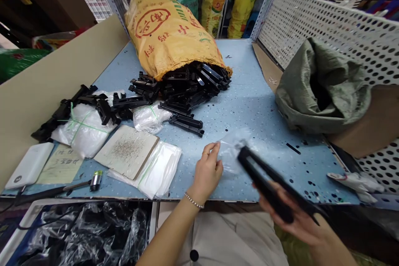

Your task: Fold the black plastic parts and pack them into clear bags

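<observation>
My left hand (208, 171) is closed in a pinch on the edge of a clear plastic bag (230, 151) just above the blue table. In my right hand (296, 216) is a long black two-armed part (264, 183), shaped somewhat like a stapler and blurred by motion. Its far end points at the bag and overlaps it in view; whether it is inside I cannot tell. Similar black parts (187, 124) lie in a heap beyond my left hand, spilling from a yellow woven sack (177, 37). A tied stack of clear bags (163, 170) lies left of my left hand, partly under a square board (126, 149).
Tied plastic bundles (84, 129), a white power bank (29, 165) and a hammer (95, 181) are at the left. Below the table edge, a crate (152, 220) holds bagged black parts. A green-grey sack (321, 91) stands right, by a perforated panel (327, 20).
</observation>
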Demonstrator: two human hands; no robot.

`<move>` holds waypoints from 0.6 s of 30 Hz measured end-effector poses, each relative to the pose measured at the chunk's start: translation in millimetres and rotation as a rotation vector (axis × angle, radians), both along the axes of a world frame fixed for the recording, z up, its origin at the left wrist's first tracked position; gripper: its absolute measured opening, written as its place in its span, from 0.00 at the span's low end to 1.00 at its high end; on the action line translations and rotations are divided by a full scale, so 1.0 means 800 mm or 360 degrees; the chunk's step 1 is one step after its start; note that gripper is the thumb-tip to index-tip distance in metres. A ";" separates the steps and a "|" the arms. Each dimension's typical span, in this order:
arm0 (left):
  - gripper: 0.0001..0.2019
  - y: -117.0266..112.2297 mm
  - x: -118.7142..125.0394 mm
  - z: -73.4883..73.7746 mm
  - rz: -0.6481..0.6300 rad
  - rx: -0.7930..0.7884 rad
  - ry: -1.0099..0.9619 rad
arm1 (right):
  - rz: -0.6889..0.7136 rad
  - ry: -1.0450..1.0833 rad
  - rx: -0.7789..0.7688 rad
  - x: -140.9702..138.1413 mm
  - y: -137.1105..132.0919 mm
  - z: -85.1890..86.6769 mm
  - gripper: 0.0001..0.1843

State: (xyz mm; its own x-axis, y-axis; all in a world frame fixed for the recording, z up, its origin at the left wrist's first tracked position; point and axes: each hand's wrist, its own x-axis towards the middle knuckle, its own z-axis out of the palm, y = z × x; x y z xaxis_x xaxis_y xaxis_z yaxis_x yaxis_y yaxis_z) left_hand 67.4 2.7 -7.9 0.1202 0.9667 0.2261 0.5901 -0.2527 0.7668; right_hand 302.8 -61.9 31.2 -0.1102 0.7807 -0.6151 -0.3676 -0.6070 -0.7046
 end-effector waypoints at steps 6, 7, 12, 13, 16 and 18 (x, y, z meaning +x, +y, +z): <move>0.36 -0.011 0.000 0.000 -0.0103 0.0129 0.0071 | -0.0103 0.0207 -0.0186 -0.063 -0.002 -0.013 0.15; 0.36 -0.018 0.000 0.001 -0.0166 0.0196 0.0101 | -0.0112 0.0123 -0.0118 -0.069 0.006 -0.015 0.18; 0.39 -0.060 0.005 0.010 -0.0624 0.0365 0.0083 | 0.0067 -0.0342 0.0442 -0.091 0.047 -0.020 0.34; 0.39 -0.065 0.002 0.013 -0.0641 0.0332 0.0054 | 0.0146 -0.0433 0.0531 -0.095 0.052 -0.021 0.30; 0.43 -0.075 -0.015 0.027 -0.0509 0.0203 -0.0025 | 0.0377 -0.0857 0.0763 -0.109 0.058 -0.027 0.15; 0.47 -0.080 -0.030 0.038 -0.0375 0.0161 0.0019 | 0.0538 -0.1164 0.0917 -0.119 0.056 -0.029 0.15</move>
State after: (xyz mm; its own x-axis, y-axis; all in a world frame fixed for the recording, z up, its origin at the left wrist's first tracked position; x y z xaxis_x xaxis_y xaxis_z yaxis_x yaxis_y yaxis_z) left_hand 43.4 -61.0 22.2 0.3427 0.8841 0.3176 0.5144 -0.4595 0.7240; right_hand 207.3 -17.2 8.2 -0.1269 0.9795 -0.1566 0.4053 -0.0929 -0.9095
